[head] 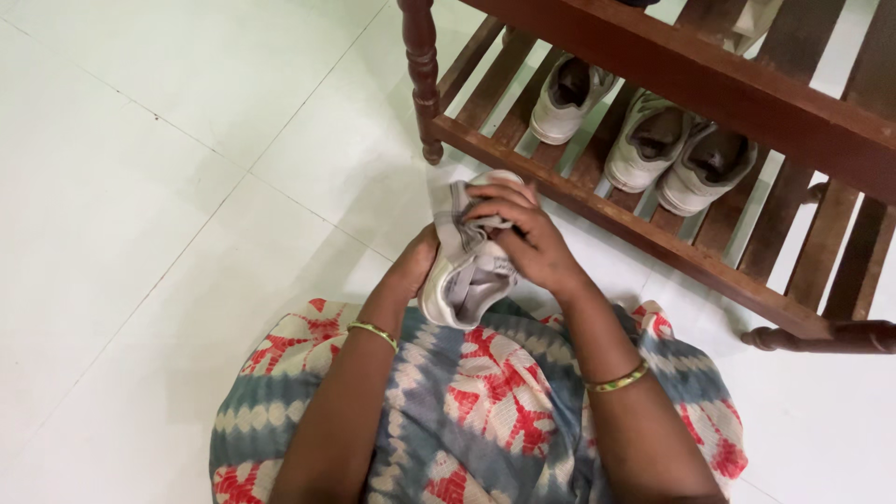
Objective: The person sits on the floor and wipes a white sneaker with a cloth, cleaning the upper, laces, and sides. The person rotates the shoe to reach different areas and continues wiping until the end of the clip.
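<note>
Before wooden rack point(653, 238): left hand point(411, 271), right hand point(527, 238) both grip pale grey shoe point(467, 280).

grey-white shoe point(467, 271); 3 off-white shoes point(644, 140) on a dark red-brown wooden rack point(653, 238); white tiled floor point(140, 187); blue-grey cloth point(485, 420) with red-and-cream motifs; gold-green bangles point(616, 380).

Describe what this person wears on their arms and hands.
Both forearms are bare, with no sleeves showing. The left hand and the right hand wear no gloves. Each wrist carries a thin bangle, gold with green: the left bangle and the right bangle.
</note>
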